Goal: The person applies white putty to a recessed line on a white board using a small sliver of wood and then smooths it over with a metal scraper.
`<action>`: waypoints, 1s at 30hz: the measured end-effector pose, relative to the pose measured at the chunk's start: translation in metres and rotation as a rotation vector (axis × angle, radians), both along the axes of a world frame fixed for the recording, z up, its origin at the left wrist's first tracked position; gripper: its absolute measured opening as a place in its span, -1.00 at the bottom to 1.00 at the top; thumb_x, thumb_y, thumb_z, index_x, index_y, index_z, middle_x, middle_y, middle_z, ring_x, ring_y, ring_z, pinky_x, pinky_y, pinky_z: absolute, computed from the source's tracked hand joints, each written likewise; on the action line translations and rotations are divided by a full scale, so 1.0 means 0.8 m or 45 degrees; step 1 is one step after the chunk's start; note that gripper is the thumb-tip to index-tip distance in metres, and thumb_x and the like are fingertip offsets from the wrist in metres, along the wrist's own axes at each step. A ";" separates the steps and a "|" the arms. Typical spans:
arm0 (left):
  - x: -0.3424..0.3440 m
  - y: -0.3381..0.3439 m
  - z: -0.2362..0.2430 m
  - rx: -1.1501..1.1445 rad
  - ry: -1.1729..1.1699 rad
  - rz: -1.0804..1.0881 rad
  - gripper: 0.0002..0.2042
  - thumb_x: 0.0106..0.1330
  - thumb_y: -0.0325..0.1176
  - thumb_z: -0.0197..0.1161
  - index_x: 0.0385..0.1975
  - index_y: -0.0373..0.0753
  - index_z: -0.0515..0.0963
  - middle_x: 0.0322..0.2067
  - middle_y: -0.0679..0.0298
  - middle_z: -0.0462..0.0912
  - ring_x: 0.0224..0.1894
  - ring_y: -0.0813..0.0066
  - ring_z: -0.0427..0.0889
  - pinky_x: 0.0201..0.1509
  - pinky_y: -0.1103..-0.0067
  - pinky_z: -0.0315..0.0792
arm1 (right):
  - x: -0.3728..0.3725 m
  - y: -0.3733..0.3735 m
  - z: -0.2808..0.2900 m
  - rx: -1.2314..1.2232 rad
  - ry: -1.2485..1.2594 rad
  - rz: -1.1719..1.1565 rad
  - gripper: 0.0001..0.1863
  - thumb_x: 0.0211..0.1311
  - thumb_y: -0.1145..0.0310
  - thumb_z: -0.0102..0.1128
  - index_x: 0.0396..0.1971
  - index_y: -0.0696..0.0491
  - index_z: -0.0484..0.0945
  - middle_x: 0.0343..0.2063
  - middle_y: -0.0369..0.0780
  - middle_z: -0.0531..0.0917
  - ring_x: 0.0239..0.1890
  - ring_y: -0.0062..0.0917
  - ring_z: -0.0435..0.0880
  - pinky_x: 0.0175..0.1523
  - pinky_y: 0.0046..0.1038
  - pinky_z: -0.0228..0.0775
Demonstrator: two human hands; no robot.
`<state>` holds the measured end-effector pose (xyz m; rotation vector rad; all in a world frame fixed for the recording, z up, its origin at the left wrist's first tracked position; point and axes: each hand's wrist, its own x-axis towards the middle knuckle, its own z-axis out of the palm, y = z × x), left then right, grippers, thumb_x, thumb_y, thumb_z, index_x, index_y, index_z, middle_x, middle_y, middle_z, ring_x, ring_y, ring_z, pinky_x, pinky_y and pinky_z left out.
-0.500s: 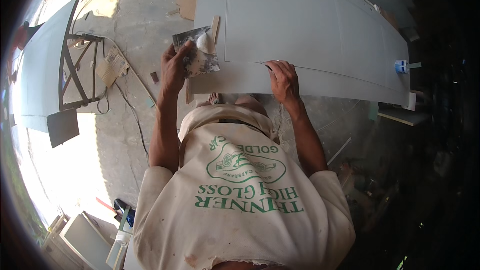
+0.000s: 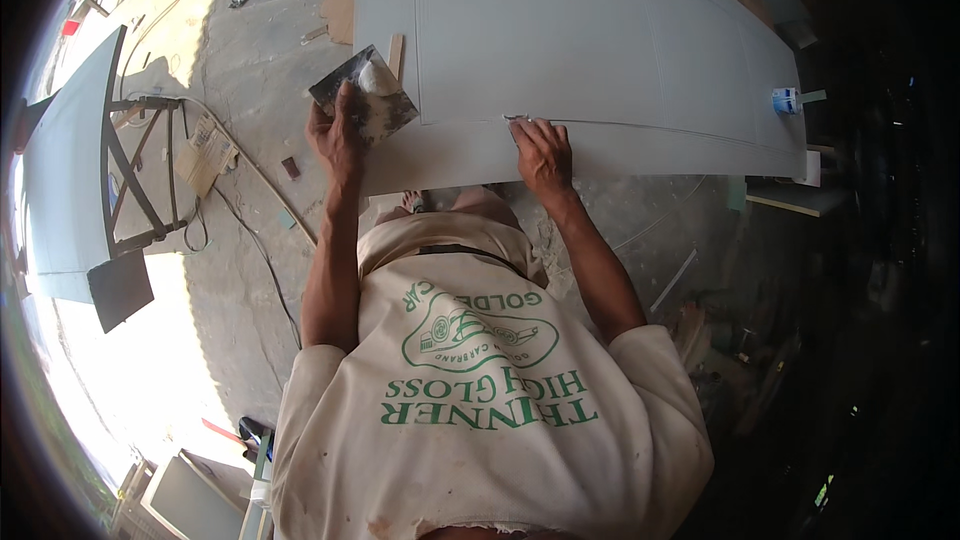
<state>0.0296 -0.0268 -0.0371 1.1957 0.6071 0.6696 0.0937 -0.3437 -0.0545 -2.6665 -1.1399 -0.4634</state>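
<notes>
My left hand [image 2: 338, 145] is closed on a square, dark, stained putty board [image 2: 390, 118], thumb on top. A mound of white putty [image 2: 377, 78] sits on the board's far part. The board is over the left end of a large grey panel [image 2: 560, 50]. In my right hand [image 2: 545, 158] the fingers are pinched on a small thin scraper [image 2: 515, 119], mostly hidden by the fingers. Its edge is at the groove line running along the panel's near side. Whitish-grey putty shows beside the fingertips.
A thin wooden strip [image 2: 397, 58] lies at the panel's left end. At its right end stands a blue and white can [image 2: 786, 101]. Another grey panel [image 2: 75, 180] rests on a trestle [image 2: 140, 175] to the left. Cables and a long stick [image 2: 250, 175] cross the concrete floor.
The whole view has shifted, so the panel appears farther left. My right hand has moved slightly right along the groove. The putty board has turned a little in my left hand.
</notes>
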 end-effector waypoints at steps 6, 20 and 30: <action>-0.005 0.009 0.010 0.044 0.001 -0.036 -0.75 0.44 -0.23 0.36 -0.20 -0.34 0.62 -0.35 0.35 0.67 -0.36 0.69 0.52 -0.27 0.67 0.44 | 0.005 -0.008 -0.005 0.014 0.056 -0.036 -0.72 0.21 0.52 0.16 -0.09 0.15 0.70 -0.10 -0.20 0.72 -0.04 -0.36 0.63 -0.01 -0.27 0.38; -0.001 0.018 0.010 0.205 0.087 -0.066 -0.68 0.45 -0.14 0.34 -0.17 -0.34 0.62 -0.38 0.36 0.65 -0.38 0.67 0.50 -0.29 0.64 0.43 | 0.018 -0.051 0.009 -0.019 0.178 -0.161 -0.70 0.18 0.52 0.24 -0.06 0.15 0.69 -0.09 -0.19 0.72 -0.01 -0.33 0.64 0.06 -0.26 0.39; 0.000 0.026 -0.005 0.212 0.073 -0.117 -0.73 0.46 -0.19 0.34 -0.19 -0.32 0.61 -0.39 0.40 0.63 -0.40 0.71 0.47 -0.31 0.69 0.39 | -0.008 0.080 -0.005 0.022 0.353 -0.394 -0.83 0.14 0.48 0.28 -0.24 0.15 0.65 -0.26 -0.14 0.69 -0.17 -0.24 0.65 -0.04 -0.26 0.44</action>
